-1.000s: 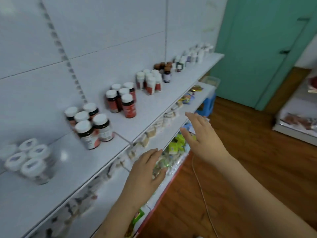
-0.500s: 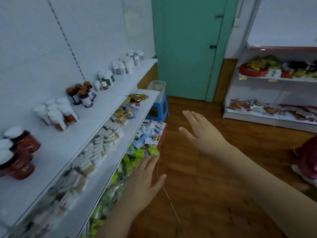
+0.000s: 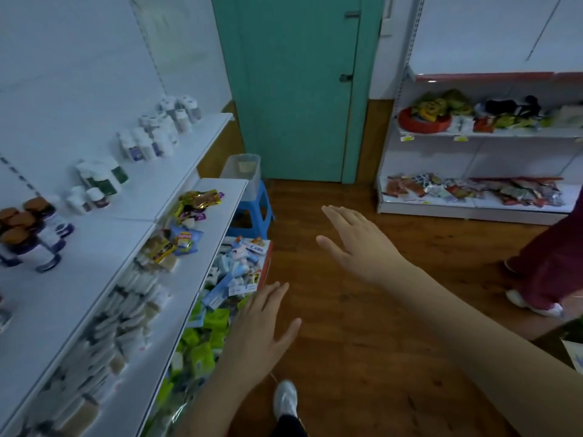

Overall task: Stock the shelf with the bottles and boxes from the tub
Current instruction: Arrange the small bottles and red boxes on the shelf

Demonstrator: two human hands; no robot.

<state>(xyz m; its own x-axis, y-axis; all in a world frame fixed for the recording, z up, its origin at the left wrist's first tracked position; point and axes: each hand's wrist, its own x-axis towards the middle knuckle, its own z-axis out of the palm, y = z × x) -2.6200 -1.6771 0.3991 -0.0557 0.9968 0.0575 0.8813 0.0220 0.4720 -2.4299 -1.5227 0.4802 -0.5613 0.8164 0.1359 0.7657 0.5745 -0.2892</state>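
Both hands were empty and spread flat, palms down, over the wood floor (image 3: 362, 357). Left hand (image 3: 263, 329) hung w/ fingers straight and slightly fanned, tips aimed up-frame toward the shelf's lower tier, thumb out to the right; it touched nothing. Right hand (image 3: 356, 244) was further out and higher in frame, fingers extended and close together, pointing up-left toward the blue stool (image 3: 252, 212), thumb splayed left; also touching nothing.

Just left of the left hand ran the white shelf (image 3: 104, 257), its tiers' long axis going diagonally from bottom-left to the teal door (image 3: 299, 89). Top tier held bottles standing upright in small clusters: brown-capped bottles (image 3: 28, 231) nearest, then white bottles (image 3: 97, 184), more white ones (image 3: 148, 141) further back. Middle tier carried rows of small boxes (image 3: 126, 310), blurred, labels unreadable, plus snack packets (image 3: 192, 206) at the far end. Bottom tier was heaped w/ green and blue packets (image 3: 214, 310).

A clear tub (image 3: 244, 168) sat on the blue stool past the shelf's end, next to the door; contents hard to make out, prob. near empty. Opp. side: a second shelf unit (image 3: 473, 197) w/ mixed goods. Another person's leg in dark red trousers (image 3: 549, 263) stood at right. Own white shoe (image 3: 285, 398) showed at the bottom.
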